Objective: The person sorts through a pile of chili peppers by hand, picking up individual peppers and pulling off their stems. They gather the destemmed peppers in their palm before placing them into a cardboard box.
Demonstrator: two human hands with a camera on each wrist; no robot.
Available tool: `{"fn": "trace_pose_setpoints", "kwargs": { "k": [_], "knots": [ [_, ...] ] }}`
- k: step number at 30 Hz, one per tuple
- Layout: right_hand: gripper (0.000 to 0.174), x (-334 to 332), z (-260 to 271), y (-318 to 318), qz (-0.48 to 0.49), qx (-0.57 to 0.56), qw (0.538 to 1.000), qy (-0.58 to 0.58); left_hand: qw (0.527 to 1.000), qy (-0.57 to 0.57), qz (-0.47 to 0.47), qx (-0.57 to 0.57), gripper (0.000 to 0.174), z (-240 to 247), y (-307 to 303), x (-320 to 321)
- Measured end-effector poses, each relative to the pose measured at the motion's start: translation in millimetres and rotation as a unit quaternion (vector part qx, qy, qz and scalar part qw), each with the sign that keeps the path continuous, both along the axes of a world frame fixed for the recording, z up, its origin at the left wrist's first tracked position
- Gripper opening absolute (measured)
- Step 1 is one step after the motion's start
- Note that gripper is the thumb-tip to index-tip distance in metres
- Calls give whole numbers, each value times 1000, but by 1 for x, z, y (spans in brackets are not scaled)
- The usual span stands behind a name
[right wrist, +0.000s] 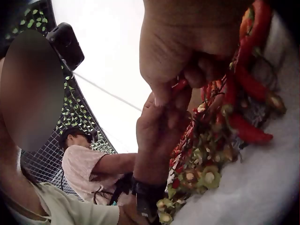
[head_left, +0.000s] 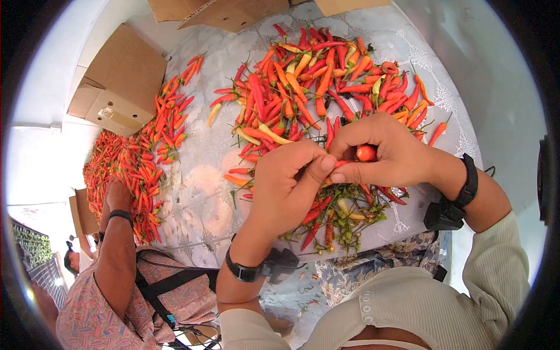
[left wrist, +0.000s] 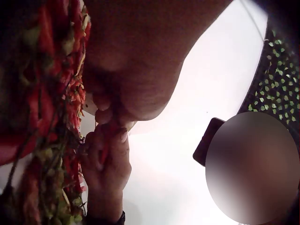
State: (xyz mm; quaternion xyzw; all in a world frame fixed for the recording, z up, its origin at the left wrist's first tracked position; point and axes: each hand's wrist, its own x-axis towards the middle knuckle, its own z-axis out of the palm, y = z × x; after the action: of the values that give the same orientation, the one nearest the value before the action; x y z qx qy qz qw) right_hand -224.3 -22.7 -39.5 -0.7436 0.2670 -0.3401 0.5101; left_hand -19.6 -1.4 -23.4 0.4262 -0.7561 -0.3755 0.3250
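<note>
Both hands meet over the near edge of the table in the head view. My right hand (head_left: pixel 357 162) grips a small red chili (head_left: pixel 365 153), with its fingers curled around it. My left hand (head_left: pixel 322 170) pinches the same chili's end between thumb and fingers. The right wrist view shows the right hand (right wrist: pixel 180 77) at the top and the left hand (right wrist: pixel 159 124) just below it, with the red chili (right wrist: pixel 181 86) between them. In the left wrist view the left hand (left wrist: pixel 115 110) fills the top and the right hand (left wrist: pixel 105 161) touches it from below.
A big heap of red, orange and yellow chilies (head_left: pixel 315 76) covers the patterned tablecloth (head_left: pixel 198 192) beyond the hands. Green stems and a few chilies (head_left: pixel 344 217) lie under them. Another person (head_left: pixel 116 274) reaches into a second chili pile (head_left: pixel 131 166) at left. Cardboard boxes (head_left: pixel 122 81) stand behind.
</note>
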Motion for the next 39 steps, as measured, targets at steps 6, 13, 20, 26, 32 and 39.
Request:
{"fn": "trace_pose_setpoints", "kwargs": {
  "k": [6,13,20,26,32,39],
  "knots": [
    [18,-1,-1,-1,29,-10,999,-36,996,63,-51,38,22,-4,-2,6],
    [17,-2,1,0,30,-17,997,-65,982,154,-60,95,28,-3,0,4],
    [19,0,-1,1,9,-12,996,-89,955,251,-56,146,27,-8,1,3],
    [17,-1,-2,-5,-56,-4,997,-54,935,328,-64,121,25,4,3,13],
    [15,1,-2,-8,-107,106,984,-98,931,128,-308,150,14,14,6,3],
    [16,0,0,-9,-128,103,985,-50,892,82,-381,227,21,17,14,-4]
  ]
}}
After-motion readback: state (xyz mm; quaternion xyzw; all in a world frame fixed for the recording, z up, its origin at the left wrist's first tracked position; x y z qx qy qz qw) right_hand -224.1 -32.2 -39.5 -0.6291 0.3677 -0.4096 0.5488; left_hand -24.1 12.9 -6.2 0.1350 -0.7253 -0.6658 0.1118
